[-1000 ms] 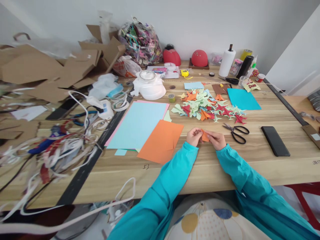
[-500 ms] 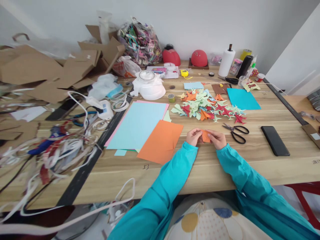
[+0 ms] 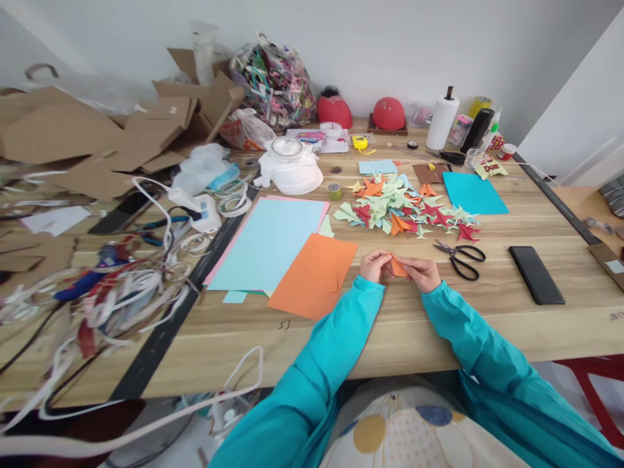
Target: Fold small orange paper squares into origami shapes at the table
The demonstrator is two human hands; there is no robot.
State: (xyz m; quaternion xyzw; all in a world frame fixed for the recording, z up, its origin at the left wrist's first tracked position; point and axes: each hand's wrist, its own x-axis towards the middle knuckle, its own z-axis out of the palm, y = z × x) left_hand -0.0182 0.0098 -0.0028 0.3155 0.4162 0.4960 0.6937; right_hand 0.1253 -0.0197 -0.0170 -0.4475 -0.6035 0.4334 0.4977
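Note:
A small folded orange paper piece [image 3: 398,267] is pinched between both my hands just above the wooden table [image 3: 487,312]. My left hand [image 3: 375,266] grips its left side with closed fingers. My right hand [image 3: 423,273] holds its right side, fingers pressed together. Both arms wear teal sleeves. A larger orange sheet [image 3: 314,275] lies flat just left of my left hand. A pile of folded paper shapes [image 3: 407,209] in green, orange and red lies beyond my hands.
Black scissors [image 3: 461,257] lie right of my hands, a black phone [image 3: 536,275] farther right. Light blue and pink sheets [image 3: 268,240] lie left of centre. Cardboard scraps [image 3: 97,136], tangled cords and straps [image 3: 97,292] cover the left side. A paper-towel roll [image 3: 441,121] stands at the back.
The orange piece has been turned and flattened slightly between my fingers. My hands have stayed in the same spot.

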